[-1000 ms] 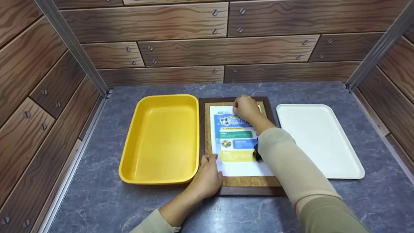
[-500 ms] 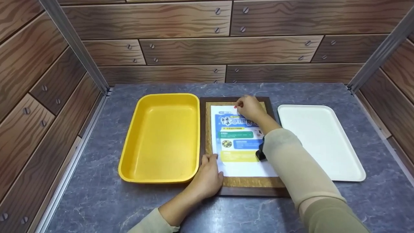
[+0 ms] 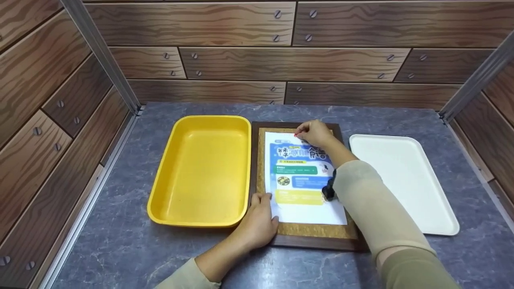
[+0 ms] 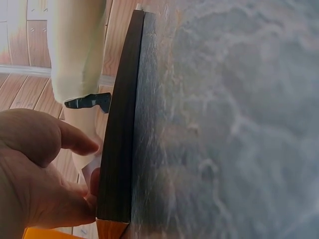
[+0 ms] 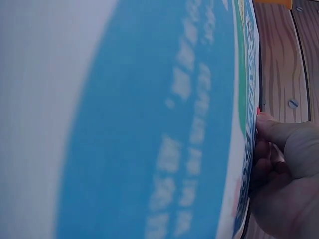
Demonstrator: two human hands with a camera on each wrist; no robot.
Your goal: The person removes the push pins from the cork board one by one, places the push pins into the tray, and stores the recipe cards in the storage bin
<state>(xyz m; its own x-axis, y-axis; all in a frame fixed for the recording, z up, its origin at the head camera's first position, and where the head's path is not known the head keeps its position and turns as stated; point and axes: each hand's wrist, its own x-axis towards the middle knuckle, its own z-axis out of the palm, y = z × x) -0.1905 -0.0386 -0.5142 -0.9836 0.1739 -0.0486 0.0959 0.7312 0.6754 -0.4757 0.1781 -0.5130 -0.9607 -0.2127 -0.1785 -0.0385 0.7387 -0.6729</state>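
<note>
1. A printed paper (image 3: 301,176) lies face up on the cork of a dark-framed board (image 3: 317,230), well inside the frame, its text running across from the board's left side to its right.

2. A red pin (image 3: 296,135) shows at the paper's top edge, near the middle of the board's far side. A right hand (image 3: 315,133) pinches it between thumb and fingertips; the point is hidden.

3. At the board's near left corner, a left hand (image 3: 259,222) rests over the frame, fingers bent at the paper's edge, thumb apart. Whether they pinch the sheet or merely press cannot be told.

4. The step in hand looks like pin work, best done with the pin square to the cork and the force straight along it, without twisting. The left hand should bear down evenly; a sideways tug could tear the paper or skew it against the board.

5. A black device (image 3: 328,190) at the right wrist hangs low over the board's right half; keeping it off the sheet would be wise.

6. Just left of the board sits a deep yellow tray (image 3: 202,172); to its right, a little apart, a shallow white tray (image 3: 401,184).

7. Beneath the board spreads a grey-blue marbled table (image 3: 108,224). Beyond its far side rises a plank-patterned wall (image 3: 237,24), with metal posts (image 3: 100,52) at the corners.
</note>
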